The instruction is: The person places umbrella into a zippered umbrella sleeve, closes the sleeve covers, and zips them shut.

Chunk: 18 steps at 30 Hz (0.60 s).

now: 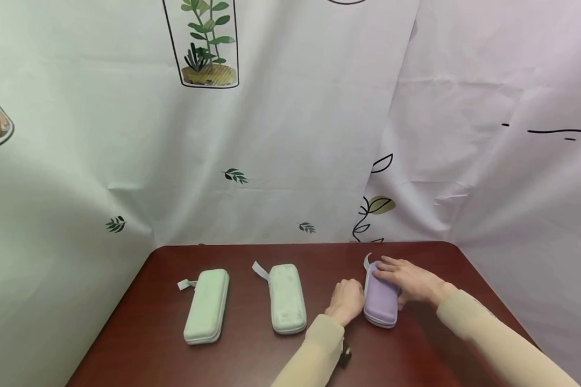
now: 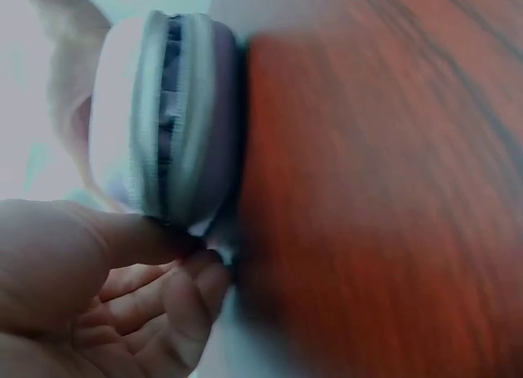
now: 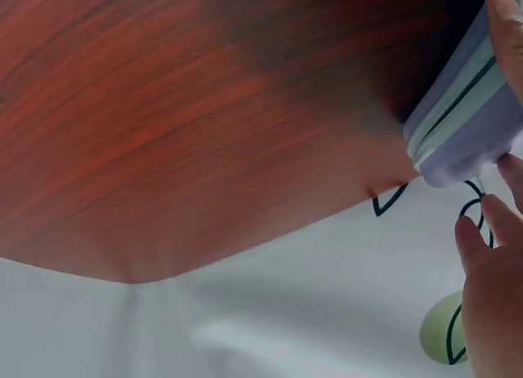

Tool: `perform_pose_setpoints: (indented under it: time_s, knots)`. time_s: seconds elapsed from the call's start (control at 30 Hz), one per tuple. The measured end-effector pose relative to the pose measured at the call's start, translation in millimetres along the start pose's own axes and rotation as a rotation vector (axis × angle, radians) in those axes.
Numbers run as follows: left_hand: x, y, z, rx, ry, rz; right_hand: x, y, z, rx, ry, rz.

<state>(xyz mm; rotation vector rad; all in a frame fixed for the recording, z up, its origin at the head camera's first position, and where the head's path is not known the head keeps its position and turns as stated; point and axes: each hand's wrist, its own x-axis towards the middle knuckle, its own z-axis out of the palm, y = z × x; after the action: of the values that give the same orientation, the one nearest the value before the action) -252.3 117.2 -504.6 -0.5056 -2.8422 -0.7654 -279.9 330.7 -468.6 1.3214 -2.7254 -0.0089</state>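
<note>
While right hand (image 1: 409,279) lies flat on one purple case (image 1: 380,301) | left hand (image 1: 346,301) grip pinches its zipper | two green cases (image 1: 207,305)

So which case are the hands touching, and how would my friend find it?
Look at the dark red table in front of the leafy curtain. Three zip cases lie in a row; it is the one farthest right, the purple case. The left hand and right hand both touch it, and the other two cases are pale green.
</note>
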Motion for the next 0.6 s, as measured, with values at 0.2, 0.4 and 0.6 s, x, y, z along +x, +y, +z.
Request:
perform_pose_setpoints:
  time_s: [0.2, 0.4, 0.6]
  knots:
    - [-14.0, -10.6, -9.4, -0.087, -0.051, 0.023, -1, -3, 3, 0.025, 0.023, 0.004]
    - [-23.5, -22.4, -17.3, -0.146, -0.094, 0.018, 2, -4, 6, 0.014, 0.058, 0.016]
    - [-29.9, -29.5, -24.4, -0.129, -0.087, 0.010, 4, -8, 11, 0.037, 0.073, 0.085]
